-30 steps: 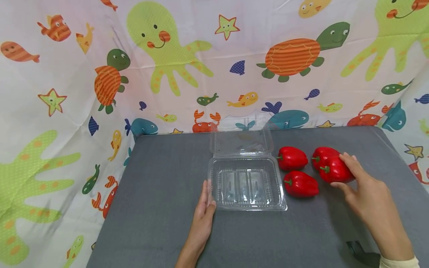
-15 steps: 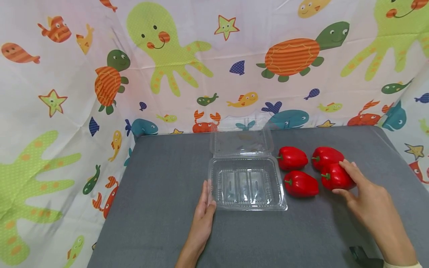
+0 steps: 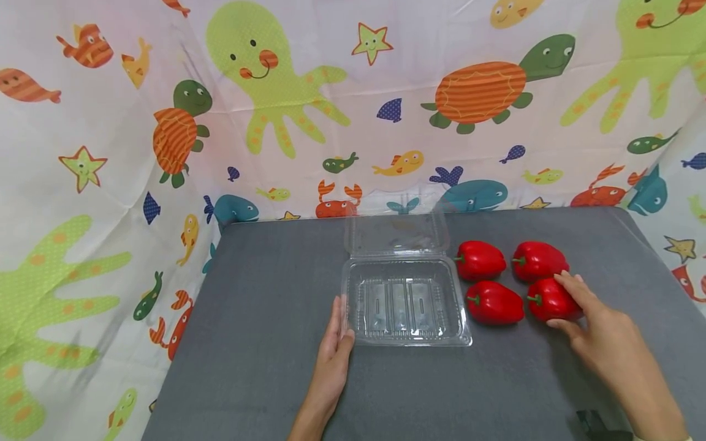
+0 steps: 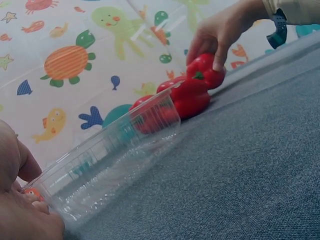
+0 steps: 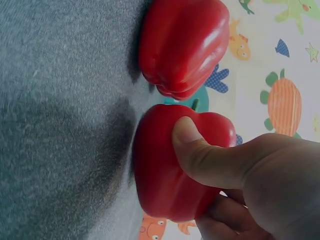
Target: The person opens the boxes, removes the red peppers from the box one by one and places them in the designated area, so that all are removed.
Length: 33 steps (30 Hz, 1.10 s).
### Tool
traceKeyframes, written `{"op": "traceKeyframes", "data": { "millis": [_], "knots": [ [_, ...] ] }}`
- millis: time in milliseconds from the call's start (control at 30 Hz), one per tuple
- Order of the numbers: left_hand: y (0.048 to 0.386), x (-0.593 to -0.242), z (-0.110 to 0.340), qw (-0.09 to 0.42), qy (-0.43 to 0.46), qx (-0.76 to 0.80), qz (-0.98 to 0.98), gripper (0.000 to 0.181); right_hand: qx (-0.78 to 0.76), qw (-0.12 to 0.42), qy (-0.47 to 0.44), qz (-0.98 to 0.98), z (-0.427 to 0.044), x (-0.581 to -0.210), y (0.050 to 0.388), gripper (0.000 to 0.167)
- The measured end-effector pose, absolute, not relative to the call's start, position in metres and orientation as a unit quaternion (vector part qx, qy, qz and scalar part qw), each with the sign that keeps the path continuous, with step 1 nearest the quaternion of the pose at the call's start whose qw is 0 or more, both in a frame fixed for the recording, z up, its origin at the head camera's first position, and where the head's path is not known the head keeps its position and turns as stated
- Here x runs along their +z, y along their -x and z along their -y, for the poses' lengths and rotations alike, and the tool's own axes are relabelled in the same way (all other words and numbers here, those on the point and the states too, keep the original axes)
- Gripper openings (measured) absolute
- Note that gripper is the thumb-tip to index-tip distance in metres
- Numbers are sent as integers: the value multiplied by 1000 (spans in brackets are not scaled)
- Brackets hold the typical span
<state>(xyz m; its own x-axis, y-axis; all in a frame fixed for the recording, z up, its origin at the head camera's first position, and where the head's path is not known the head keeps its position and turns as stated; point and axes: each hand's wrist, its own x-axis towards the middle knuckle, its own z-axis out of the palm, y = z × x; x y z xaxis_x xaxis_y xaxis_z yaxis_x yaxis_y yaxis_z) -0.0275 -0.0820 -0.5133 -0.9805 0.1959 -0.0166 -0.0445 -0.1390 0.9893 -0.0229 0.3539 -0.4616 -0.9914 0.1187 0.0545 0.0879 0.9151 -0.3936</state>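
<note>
My right hand (image 3: 609, 331) grips a red bell pepper (image 3: 551, 300) with a green stem, at the front right of a group of red peppers. The right wrist view shows the thumb (image 5: 202, 157) across that pepper (image 5: 160, 160), fingers on its far side, a shadow beside it on the cloth. Another pepper (image 5: 182, 45) lies just beyond. My left hand (image 3: 333, 361) holds the left side of a clear plastic clamshell box (image 3: 405, 337), thumb at its front left corner. The box's lid (image 3: 397, 236) stands open behind; nothing lies in its base.
Three other red bell peppers lie right of the box: back left (image 3: 481, 260), front left (image 3: 495, 303) and back right (image 3: 539, 260). The grey cloth-covered table (image 3: 248, 318) meets a curtain (image 3: 309, 98) printed with sea animals at the back and left.
My right hand has brought its pepper down and slightly toward me, away from the back right pepper, into line with the front left one. My left hand and the box stay put.
</note>
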Motion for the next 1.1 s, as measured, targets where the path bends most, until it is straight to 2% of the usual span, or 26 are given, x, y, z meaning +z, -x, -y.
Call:
{"op": "traceKeyframes", "data": {
  "millis": [233,433,733,1100],
  "knots": [
    [27,-515,81,72,-54,754,-651,70,192,24,38,980,-359,-465,24,108],
    [26,-515,78,78,-54,758,-645,70,185,34,31,982,-364,-473,22,107],
    [26,-516,75,82,-55,757,-645,70,174,16,23,984,-373,-473,20,117],
    [29,-518,75,76,-51,759,-644,69,167,-5,20,986,-375,-470,19,116]
  ]
}}
